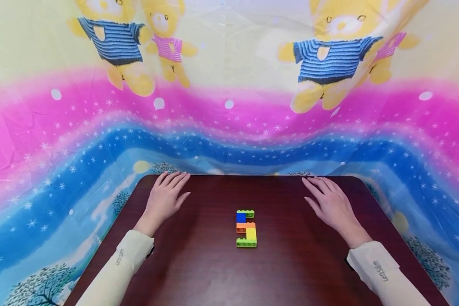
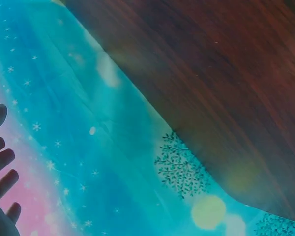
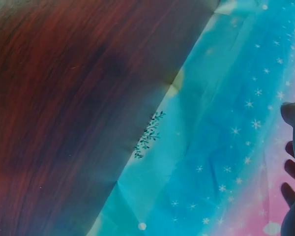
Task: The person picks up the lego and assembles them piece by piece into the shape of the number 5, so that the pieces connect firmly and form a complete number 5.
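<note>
A flat figure of toy building bricks [image 1: 251, 234] lies at the middle of the dark wooden table, shaped like a 5 or an S. Its bricks are lime green at top and bottom, with blue, orange and yellow between. My left hand [image 1: 164, 199] is over the table's far left part, fingers extended and holding nothing. On the far right side, my right hand [image 1: 333, 206] is spread in the same way, also with nothing in it. Both hands are well apart from the bricks. In each wrist view only fingers show at the outer edge.
The dark table [image 1: 206, 272] has rounded far corners. Behind and beside it hangs a cloth [image 1: 222, 114] printed with bears, snowflakes and trees, close to the table's far edge. Light sleeves [image 1: 111, 267] cover both forearms.
</note>
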A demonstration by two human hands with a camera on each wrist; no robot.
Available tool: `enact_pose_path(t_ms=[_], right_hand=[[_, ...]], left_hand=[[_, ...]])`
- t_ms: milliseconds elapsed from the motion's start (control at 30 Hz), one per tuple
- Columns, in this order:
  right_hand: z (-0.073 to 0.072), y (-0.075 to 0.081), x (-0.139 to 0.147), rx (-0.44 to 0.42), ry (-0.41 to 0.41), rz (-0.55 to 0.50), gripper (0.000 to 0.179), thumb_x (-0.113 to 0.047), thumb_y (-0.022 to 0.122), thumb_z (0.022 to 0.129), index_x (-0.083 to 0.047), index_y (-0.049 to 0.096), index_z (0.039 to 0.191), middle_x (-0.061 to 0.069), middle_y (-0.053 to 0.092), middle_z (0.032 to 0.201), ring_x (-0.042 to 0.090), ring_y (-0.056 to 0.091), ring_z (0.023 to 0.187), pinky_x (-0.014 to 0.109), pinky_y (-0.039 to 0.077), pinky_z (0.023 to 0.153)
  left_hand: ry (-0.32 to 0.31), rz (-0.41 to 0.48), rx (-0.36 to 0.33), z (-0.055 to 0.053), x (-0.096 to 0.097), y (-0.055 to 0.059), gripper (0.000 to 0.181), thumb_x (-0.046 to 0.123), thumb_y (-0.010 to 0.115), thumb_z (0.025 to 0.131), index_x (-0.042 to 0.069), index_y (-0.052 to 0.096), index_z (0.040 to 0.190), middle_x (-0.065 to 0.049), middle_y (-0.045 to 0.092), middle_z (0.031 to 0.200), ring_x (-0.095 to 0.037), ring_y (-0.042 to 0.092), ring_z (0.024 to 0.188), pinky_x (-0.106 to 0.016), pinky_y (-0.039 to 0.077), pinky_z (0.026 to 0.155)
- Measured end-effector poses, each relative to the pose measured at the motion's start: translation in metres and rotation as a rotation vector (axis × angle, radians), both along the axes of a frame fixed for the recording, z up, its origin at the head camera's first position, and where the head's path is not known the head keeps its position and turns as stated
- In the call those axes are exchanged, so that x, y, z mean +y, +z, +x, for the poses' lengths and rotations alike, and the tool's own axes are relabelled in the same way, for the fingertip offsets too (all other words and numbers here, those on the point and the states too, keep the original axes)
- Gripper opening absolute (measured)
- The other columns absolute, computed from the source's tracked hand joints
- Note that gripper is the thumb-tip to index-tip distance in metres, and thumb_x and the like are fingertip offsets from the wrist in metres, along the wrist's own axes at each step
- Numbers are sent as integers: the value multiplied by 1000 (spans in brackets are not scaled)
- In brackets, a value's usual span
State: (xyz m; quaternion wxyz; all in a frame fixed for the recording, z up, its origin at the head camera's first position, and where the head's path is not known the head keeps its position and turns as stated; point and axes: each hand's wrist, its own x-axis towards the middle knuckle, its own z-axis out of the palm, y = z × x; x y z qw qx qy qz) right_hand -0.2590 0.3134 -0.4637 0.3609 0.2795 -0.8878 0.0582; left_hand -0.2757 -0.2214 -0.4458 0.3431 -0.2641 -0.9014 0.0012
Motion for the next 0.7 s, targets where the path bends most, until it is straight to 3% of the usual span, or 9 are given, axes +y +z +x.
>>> enact_pose_path(t_ms=[200,300,433,700], right_hand=[[-3,-7,2,56,26,-6,59,-31,64,96,-10,55,150,20,58,146,42,49,135,42,18,130],[-3,-9,3,72,19,-10,55,-38,56,102,-10,55,150,20,57,147,42,49,137,50,26,127],[-3,-15,3,82,9,-17,56,-41,54,103,-10,56,149,19,57,149,41,48,139,58,34,119],[-4,-30,3,50,1,2,60,-36,62,94,-9,58,147,19,53,152,41,45,142,51,19,129]], left_hand=[[7,-27,82,-2,-8,-10,62,35,74,92,11,59,147,-9,64,144,-32,58,133,-53,34,122],[9,-34,119,-4,-11,-15,64,35,74,91,12,58,148,-9,64,144,-32,59,131,-53,34,122],[17,-40,152,-6,-14,-25,66,34,75,89,12,58,148,-8,64,145,-31,60,131,-53,37,120],[30,-78,99,-6,-18,-43,68,34,77,88,12,57,149,-9,64,145,-33,59,132,-54,36,120]])
